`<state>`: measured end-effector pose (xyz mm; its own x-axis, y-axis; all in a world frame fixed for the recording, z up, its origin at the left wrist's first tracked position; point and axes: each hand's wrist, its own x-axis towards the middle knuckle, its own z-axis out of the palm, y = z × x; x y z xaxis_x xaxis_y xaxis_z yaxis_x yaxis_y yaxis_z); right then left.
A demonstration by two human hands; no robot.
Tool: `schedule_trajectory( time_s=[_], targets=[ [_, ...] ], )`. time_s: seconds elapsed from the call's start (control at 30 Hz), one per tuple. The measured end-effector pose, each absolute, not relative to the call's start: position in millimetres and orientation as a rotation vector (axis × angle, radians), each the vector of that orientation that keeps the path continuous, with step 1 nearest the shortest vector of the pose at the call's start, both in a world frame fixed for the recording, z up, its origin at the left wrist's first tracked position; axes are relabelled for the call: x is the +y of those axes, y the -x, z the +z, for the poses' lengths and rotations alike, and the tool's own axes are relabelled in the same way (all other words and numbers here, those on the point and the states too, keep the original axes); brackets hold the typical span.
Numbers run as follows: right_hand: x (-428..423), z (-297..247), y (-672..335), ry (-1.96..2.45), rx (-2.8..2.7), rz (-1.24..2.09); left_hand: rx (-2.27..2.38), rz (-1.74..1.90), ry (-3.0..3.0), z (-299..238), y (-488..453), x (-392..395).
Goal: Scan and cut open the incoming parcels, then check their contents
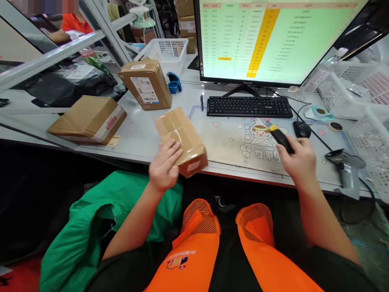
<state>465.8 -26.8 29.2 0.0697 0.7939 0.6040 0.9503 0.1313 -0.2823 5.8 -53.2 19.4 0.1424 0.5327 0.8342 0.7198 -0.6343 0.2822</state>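
Observation:
A taped cardboard box lies at the front edge of the desk, partly over the mat. My left hand rests on its near left side, fingers stretched out flat over the cardboard. In my right hand is a black and yellow utility knife, held above the mat with its yellow end pointing up and left. Fingers wrap round the black handle. Between the two hands stretches the printed desk mat.
Two more cardboard boxes stand on the left. A keyboard, a mouse and a monitor are behind the mat. At right are a barcode scanner and white baskets. A green sack hangs below the desk.

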Motion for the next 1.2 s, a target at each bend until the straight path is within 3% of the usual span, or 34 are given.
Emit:
schedule_trajectory(
  time_s=[0.1,0.2,0.3,0.5,0.67,0.83,0.93,1.2],
  targets=[
    [-48,6,-513,1.785,-1.605,-0.323,-1.581,-1.848,1.791,11,21,-61],
    [-76,-19,-524,1.794,-1.579,-0.256,-1.801,-1.867,1.562,5,22,-66],
    [-94,-30,-514,1.742,-1.589,-0.183,-1.79,-1.88,1.53,4,18,-53],
    [-106,-6,-480,1.446,-1.796,-0.065,-1.764,-2.366,1.545,11,42,30],
    [-97,25,-423,1.083,-2.101,0.04,-1.793,-2.158,1.631,25,-3,65],
    [-80,37,-389,1.006,-2.168,0.0,-1.213,-1.673,2.138,30,-66,3],
    [-69,37,-385,0.997,-2.197,-0.003,-1.092,-1.405,2.238,29,-83,-22],
    [-45,31,-390,0.927,-2.217,0.053,-1.052,-1.407,2.149,27,-86,-16]
  ],
)
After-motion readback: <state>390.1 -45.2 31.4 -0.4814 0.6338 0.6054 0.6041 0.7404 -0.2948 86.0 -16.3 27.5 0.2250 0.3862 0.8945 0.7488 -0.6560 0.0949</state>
